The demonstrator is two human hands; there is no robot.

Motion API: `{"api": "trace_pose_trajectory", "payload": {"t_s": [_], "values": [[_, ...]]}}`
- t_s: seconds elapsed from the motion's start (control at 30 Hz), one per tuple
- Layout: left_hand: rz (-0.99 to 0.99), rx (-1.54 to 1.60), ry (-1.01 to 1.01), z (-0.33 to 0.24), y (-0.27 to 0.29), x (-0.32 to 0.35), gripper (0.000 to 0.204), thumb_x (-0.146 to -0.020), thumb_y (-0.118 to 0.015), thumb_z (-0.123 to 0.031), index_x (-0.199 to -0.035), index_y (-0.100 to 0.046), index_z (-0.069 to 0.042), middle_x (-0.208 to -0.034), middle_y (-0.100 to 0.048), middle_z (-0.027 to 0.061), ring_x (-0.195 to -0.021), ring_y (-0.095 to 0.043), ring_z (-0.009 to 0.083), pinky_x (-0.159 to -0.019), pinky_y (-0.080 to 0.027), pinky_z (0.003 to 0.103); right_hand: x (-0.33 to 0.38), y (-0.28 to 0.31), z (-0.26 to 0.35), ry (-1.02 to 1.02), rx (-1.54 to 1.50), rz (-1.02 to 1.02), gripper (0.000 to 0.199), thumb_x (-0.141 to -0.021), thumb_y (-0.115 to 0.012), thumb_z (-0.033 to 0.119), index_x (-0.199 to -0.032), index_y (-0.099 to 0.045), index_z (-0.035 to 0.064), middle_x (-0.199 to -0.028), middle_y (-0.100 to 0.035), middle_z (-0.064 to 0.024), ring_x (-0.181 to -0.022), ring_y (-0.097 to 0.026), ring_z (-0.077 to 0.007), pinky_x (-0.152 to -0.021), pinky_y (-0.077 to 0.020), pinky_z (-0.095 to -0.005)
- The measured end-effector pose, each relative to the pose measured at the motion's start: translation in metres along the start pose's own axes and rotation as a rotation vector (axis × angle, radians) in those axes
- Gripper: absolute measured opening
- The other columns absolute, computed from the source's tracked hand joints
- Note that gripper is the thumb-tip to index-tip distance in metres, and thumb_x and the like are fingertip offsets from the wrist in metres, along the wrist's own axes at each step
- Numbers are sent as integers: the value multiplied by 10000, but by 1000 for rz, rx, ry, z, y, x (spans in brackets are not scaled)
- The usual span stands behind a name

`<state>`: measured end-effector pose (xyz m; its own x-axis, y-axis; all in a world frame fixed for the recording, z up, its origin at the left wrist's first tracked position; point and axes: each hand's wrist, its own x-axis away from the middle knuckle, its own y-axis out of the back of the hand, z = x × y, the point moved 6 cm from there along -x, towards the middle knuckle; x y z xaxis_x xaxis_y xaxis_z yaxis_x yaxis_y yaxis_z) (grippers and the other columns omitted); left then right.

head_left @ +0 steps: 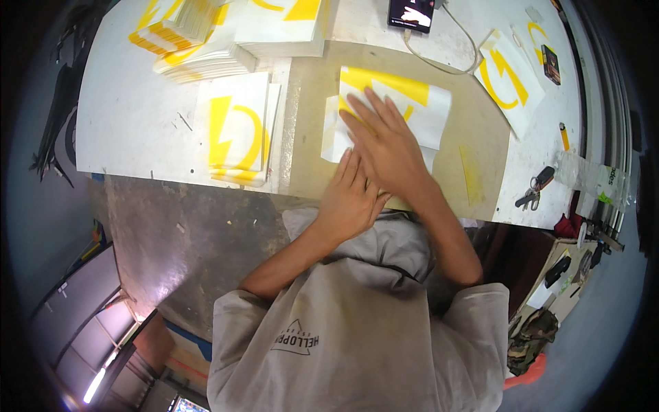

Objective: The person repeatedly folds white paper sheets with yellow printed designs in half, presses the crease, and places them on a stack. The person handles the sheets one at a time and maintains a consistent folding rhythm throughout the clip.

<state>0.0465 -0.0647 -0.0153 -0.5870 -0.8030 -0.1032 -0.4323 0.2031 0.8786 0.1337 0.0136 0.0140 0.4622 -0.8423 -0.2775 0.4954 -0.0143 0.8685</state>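
Note:
A white sheet with a yellow print (432, 113), which looks folded over, lies on a tan board (309, 82) in front of me. My right hand (390, 147) lies across it, fingers stretched out and a little spread. At the sheet's near edge rests my left hand (349, 202), partly under the right one, its fingers straight and side by side. Neither hand grips anything. Part of the sheet's near edge is hidden by my hands. Left of the board is a small pile of folded pieces (237, 127) with the same yellow print.
Tall stacks of printed pieces (281, 31) stand at the far left. A phone (410, 15) with a cable lies at the back. To the right are another printed piece (508, 82), a small dark box (550, 65), a yellow lighter (564, 136), keys (532, 196) and a plastic bag (590, 175).

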Motion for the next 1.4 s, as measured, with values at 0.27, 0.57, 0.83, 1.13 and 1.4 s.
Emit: {"api": "trace_pose_trajectory", "payload": {"t_s": [0.27,0.57,0.83,1.13,1.4], "values": [[-74,81,-52,39,14,-7,507,-923,-753,-321,-1309,-657,-5,-1431,-542,266,-1382,-495,433,-1079,-423,538,-26,-12,-39,-21,117,203,591,-1054,-563,360,-1554,-478,58,-1667,-399,-93,-1571,-291,-327,-1279,-178,-592],[103,-60,-41,85,62,-69,1460,-597,-870,-698,-1631,-170,59,-1691,-230,270,-1598,-188,396,-1263,-170,593,-32,-8,-41,-54,68,161,722,-965,-663,381,-1549,-454,14,-1637,-437,-112,-1543,-354,-307,-1262,-189,-632],[308,-207,24,87,62,-92,1658,-425,-888,-779,-1627,-139,82,-1716,-187,244,-1616,-142,361,-1283,-88,631,-21,-8,-55,-94,166,156,816,-1003,-584,526,-1593,-371,5,-1652,-407,-157,-1556,-341,-292,-1255,-152,-661],[273,-159,23,92,57,-90,1678,-396,-881,-794,-1642,-135,45,-1727,-132,253,-1620,-123,353,-1278,-67,644,73,27,-33,-298,193,50,673,-1034,-592,403,-1569,-424,32,-1669,-365,-185,-1578,-282,-365,-1205,-81,-767],[-93,-29,-176,54,56,-55,733,-798,-858,-387,-1413,-598,-85,-1417,-607,120,-1369,-524,338,-1209,-304,586,67,52,-26,-265,48,-82,485,-904,-716,48,-1381,-633,64,-1429,-613,-114,-1388,-518,-323,-1212,-250,-677]]}}
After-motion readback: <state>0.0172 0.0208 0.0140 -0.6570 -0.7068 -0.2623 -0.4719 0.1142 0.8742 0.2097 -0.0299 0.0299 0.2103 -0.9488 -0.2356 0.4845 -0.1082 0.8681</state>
